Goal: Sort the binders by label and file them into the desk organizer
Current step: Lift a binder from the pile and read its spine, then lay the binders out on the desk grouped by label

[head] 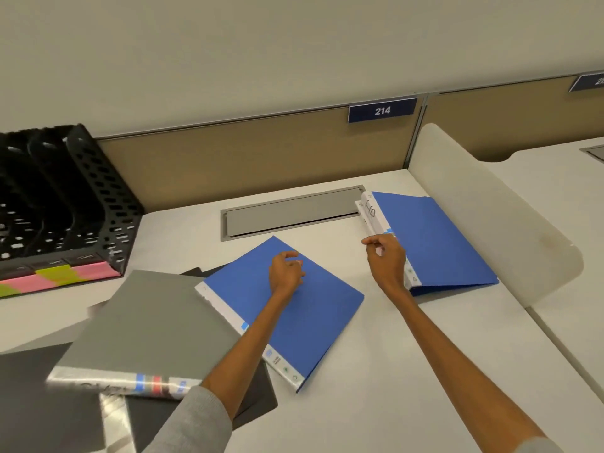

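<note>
Progress is slight, by my reading: the slots of the black organizer (98, 197), well off to the left of both grips, look dark and I see no binder standing in them, so all the filing is left to do. Pink and yellow strips (65, 276) run along its front edge, probably the labels to match. Three binders lie out on the surface (392, 371). A grey binder (147, 322) lies to the left of the left grip and nearer the person, overlapping some dark folders (32, 403). A blue binder (313, 322) lies directly under the left grip. A second blue binder (441, 243) lies just to the right of the right grip, its white spine, with handwriting (371, 209) on it, turned toward that grip. The left grip (287, 269) sits over the blue binder's cover with fingers loosely curled and nothing held; whether it touches the cover or hangs just above it I cannot tell. The right grip (385, 259) is up against the spine of the second blue binder, fingers curled and thumb and forefinger reaching left; whether it has hold of the spine or only rests beside it cannot be told. The step in hand seems to be reading the spines and picking which binder goes first.
</note>
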`<action>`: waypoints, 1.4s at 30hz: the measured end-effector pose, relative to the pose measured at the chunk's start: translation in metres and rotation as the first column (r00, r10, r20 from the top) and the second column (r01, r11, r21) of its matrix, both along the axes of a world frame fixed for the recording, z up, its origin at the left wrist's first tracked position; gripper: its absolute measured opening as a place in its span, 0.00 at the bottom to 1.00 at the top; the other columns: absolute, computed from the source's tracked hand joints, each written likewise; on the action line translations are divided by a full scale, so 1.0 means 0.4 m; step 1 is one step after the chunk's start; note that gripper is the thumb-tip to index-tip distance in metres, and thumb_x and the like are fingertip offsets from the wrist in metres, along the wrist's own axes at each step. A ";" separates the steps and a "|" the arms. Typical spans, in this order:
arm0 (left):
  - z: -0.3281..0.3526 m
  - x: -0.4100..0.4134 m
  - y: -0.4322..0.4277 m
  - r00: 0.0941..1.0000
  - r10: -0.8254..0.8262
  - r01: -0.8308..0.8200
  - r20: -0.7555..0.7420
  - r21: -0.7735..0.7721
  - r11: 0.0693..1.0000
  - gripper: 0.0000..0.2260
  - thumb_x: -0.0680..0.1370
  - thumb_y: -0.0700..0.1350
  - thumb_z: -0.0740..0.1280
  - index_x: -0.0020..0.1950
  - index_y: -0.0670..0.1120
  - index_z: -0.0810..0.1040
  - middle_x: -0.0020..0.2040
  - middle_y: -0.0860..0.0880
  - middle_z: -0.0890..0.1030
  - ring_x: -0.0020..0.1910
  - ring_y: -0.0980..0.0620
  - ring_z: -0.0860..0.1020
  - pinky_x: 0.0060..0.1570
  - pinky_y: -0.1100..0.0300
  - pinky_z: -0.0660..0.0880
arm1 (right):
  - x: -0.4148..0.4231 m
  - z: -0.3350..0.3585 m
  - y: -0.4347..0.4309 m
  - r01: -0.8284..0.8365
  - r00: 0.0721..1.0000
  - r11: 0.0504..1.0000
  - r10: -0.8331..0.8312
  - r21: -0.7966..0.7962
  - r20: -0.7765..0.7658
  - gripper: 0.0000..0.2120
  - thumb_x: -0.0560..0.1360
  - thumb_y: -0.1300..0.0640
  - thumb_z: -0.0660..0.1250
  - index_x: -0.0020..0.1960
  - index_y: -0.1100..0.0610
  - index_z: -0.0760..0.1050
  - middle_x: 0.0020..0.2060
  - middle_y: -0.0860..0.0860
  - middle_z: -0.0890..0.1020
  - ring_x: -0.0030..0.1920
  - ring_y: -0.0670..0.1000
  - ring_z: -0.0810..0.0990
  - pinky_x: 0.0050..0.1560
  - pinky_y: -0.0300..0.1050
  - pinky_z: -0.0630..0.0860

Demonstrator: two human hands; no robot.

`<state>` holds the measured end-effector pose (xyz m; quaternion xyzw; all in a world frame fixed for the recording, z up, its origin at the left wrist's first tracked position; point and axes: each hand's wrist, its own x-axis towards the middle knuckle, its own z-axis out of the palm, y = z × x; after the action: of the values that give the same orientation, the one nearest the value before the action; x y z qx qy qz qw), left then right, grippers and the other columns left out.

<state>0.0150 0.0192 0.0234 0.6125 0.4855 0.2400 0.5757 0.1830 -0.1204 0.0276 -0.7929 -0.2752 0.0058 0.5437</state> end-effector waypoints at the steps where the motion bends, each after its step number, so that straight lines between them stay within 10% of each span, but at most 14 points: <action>1: 0.003 -0.038 0.022 1.000 0.019 -0.019 0.003 0.011 1.000 0.11 0.76 0.36 0.62 0.57 0.45 0.77 0.50 0.43 0.82 0.39 0.45 0.83 0.40 0.46 0.82 | -0.032 -0.005 0.019 -0.031 0.999 0.999 0.030 -0.018 -0.015 0.08 0.76 0.66 0.67 0.46 0.54 0.81 0.45 0.46 0.82 0.48 0.44 0.79 0.49 0.36 0.75; 24: 0.017 -0.749 0.187 0.942 0.336 -0.331 -0.015 0.139 0.933 0.13 0.70 0.37 0.65 0.45 0.56 0.76 0.40 0.55 0.84 0.42 0.52 0.83 0.46 0.47 0.82 | -0.683 -0.083 0.292 -0.370 0.929 0.898 0.365 -0.238 -0.067 0.05 0.75 0.59 0.69 0.49 0.54 0.82 0.50 0.51 0.83 0.50 0.48 0.79 0.49 0.42 0.76; 42: 0.060 -1.104 0.113 0.666 0.745 -0.716 0.038 0.311 0.625 0.06 0.76 0.43 0.68 0.48 0.53 0.77 0.40 0.55 0.82 0.38 0.51 0.83 0.41 0.54 0.80 | -1.101 0.001 0.388 -0.689 0.717 0.701 0.697 -0.185 -0.027 0.05 0.74 0.55 0.69 0.50 0.52 0.81 0.50 0.49 0.81 0.50 0.46 0.77 0.49 0.38 0.74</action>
<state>-0.4265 0.0646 0.0475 0.4527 0.6763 0.4944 0.3052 -0.2573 0.0349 0.0281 -0.6773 -0.5634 0.2168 0.4206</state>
